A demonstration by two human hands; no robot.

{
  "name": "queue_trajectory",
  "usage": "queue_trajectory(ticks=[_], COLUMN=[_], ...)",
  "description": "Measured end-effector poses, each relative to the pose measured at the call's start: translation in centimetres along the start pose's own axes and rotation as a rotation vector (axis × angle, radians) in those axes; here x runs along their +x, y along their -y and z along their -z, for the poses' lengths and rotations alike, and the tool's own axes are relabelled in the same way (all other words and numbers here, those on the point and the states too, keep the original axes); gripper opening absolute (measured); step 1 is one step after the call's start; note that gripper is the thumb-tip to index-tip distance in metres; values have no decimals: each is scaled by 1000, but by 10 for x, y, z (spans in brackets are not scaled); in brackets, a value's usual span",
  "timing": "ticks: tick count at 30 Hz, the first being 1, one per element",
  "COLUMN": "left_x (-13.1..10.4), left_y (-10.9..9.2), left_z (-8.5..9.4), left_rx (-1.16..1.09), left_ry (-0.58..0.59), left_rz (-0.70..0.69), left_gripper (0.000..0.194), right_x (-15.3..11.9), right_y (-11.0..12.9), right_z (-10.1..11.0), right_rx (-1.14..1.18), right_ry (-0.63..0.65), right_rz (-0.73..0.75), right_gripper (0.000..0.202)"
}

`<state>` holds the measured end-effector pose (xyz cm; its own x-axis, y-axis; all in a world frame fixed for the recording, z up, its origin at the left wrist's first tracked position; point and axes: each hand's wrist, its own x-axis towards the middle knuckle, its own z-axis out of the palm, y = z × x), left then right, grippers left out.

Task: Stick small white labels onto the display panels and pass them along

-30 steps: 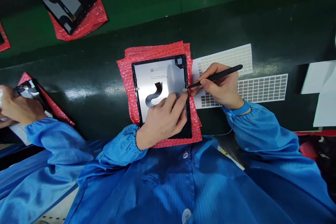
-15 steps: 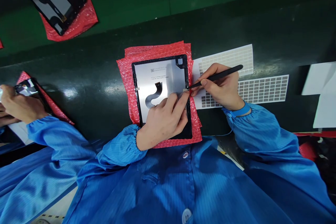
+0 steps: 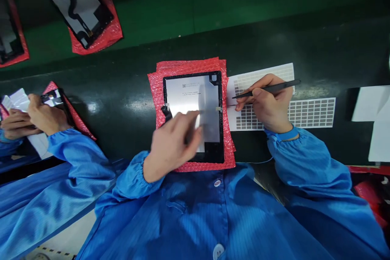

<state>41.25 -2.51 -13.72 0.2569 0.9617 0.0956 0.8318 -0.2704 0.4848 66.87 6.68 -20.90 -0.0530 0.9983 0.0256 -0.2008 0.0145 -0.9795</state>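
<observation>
A screen panel [image 3: 210, 122] with a silver back and black frame lies on red bubble wrap [image 3: 155, 89]. Above its lower left part is my left hand [image 3: 173, 142], blurred, with the fingers apart and nothing seen in them. The end of a black flex cable [image 3: 166, 111] shows at the panel's left edge, beyond that hand. My right hand [image 3: 269, 101] holds black tweezers [image 3: 277, 87] to the right of the panel, tips pointing left, over the sticker sheets [image 3: 310, 113]. Small pale tabs sit on the panel's left and right edges.
At the left, a co-worker's hands [image 3: 48, 115] handle a part beside red wrap. Further back, another panel [image 3: 76, 6] lies on red wrap, with one more at the far left. White sheets [image 3: 373, 103] lie at the right.
My left hand has moved left off the panel's right edge, and the cable now lies at the left edge. The tweezers have moved right, away from the right-edge tab.
</observation>
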Motion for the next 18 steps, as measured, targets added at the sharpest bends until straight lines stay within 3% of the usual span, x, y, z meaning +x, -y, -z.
queue_trajectory(ticks=[3, 6, 10, 14, 18], left_x=[-20, -36, -41, -32, -18], left_y=[26, 52, 65, 60, 58], left_z=[19, 19, 4, 0, 2], left_rx=[-18, -207, -443, -472, -649], left_ry=[-180, -115, -22, -131, -188], left_rz=[365, 571, 527, 468, 424], left_gripper=[19, 26, 25, 24, 20], right_x=[-1, -2, -1, 1, 2], right_y=[5, 9, 10, 9, 9], right_z=[3, 3, 1, 1, 4], right_rx=[7, 13, 19, 6, 11], right_ry=[7, 10, 3, 16, 12], right_rz=[16, 16, -21, -20, -33], right_gripper=[20, 14, 10, 10, 10])
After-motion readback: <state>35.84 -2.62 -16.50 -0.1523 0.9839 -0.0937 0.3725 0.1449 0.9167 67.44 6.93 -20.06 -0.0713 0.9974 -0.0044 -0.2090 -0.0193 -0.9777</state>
